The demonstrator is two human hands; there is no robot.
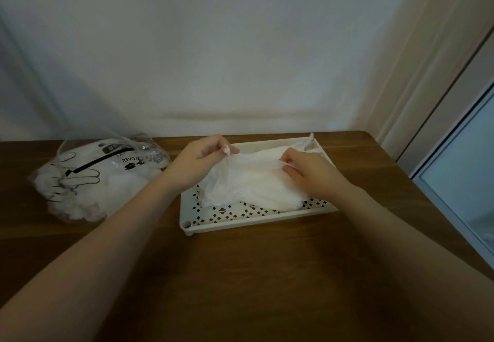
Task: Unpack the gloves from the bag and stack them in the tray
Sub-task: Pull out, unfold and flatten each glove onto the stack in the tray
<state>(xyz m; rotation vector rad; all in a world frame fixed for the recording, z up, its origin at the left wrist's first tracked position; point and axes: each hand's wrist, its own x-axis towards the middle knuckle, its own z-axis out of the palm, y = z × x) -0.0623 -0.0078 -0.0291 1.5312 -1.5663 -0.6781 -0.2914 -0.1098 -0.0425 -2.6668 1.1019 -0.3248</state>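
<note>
Desk (267,275), brown wood, nearest. White tray (256,220) with a diamond-patterned bottom rests on it. Gloves (254,184) — thin, white, crumpled — lie in the tray. Left hand (197,161) pinches the gloves' left edge; right hand (307,169) pinches the right edge. Clear bag (101,178) of white gloves sits left of the tray, printed upside down "GLOVES" — other print unreadable.

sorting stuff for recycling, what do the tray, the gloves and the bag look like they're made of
Tray: likely hard plastic, matte cream, with a moulded cut-out pattern in its floor.
Gloves: thin, filmy white plastic by the look, translucent and crinkled.
Bag: clear, glossy plastic film with black print; white contents show through.
</note>
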